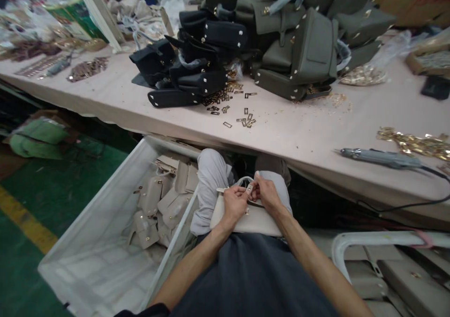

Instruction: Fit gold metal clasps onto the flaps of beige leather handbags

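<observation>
A beige handbag (260,222) lies across my lap, its pale looped handle (245,179) standing up at the far side. My left hand (236,203) is closed, with thumb and fingers pinching a small beige strap (250,188) that has a metal piece on it. Close against it, my right hand (267,194) is closed too, its fingertips at the same strap. Anything smaller between the fingertips is hidden. A dark gap shows along the bag's top beside my right hand.
A white bin (101,214) with several beige bags (151,195) stands at my left. On the table (281,134) are black bags (197,80), olive bags (298,55), small metal fittings (246,120) and a corded electric screwdriver (379,158). At right, a white-framed rack (341,251) holds more bags.
</observation>
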`<action>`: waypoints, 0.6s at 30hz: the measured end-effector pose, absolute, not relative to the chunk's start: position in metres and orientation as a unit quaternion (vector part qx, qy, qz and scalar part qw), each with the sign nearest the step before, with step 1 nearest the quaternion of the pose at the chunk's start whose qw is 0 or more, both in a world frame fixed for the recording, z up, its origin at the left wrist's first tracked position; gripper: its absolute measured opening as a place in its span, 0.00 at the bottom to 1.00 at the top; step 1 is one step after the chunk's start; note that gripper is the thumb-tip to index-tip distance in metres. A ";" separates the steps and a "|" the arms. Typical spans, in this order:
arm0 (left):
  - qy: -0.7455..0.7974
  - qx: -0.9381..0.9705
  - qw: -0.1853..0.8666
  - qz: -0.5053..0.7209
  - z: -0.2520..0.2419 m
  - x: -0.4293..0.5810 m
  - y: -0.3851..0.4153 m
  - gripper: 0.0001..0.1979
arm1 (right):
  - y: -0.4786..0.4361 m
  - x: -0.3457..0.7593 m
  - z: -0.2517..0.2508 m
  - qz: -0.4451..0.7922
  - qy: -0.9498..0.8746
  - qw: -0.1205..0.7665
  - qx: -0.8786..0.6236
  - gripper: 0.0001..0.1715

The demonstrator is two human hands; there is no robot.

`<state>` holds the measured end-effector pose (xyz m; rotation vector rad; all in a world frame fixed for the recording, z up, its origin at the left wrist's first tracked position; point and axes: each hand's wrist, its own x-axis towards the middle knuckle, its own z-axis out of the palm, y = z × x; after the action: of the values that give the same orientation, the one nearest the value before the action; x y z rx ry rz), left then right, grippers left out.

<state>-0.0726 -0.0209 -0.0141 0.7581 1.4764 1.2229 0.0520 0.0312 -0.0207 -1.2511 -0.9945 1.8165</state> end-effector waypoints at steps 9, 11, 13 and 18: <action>0.585 0.315 0.562 0.492 -0.015 -0.084 -0.024 0.18 | 0.030 0.046 -0.021 0.693 -0.387 0.373 -0.480 0.26; 0.572 0.312 0.590 0.477 -0.014 -0.088 -0.023 0.19 | 0.032 0.043 -0.022 0.698 -0.373 0.372 -0.485 0.24; 0.564 0.312 0.594 0.481 -0.014 -0.093 -0.023 0.20 | 0.034 0.039 -0.024 0.700 -0.358 0.369 -0.497 0.22; 0.555 0.327 0.584 0.494 -0.017 -0.103 -0.024 0.21 | 0.038 0.027 -0.020 0.694 -0.355 0.370 -0.505 0.21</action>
<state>-0.1034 -0.0237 -0.0171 0.7637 1.2955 1.1522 0.0268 0.0383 -0.0198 -1.2967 -0.9113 1.7803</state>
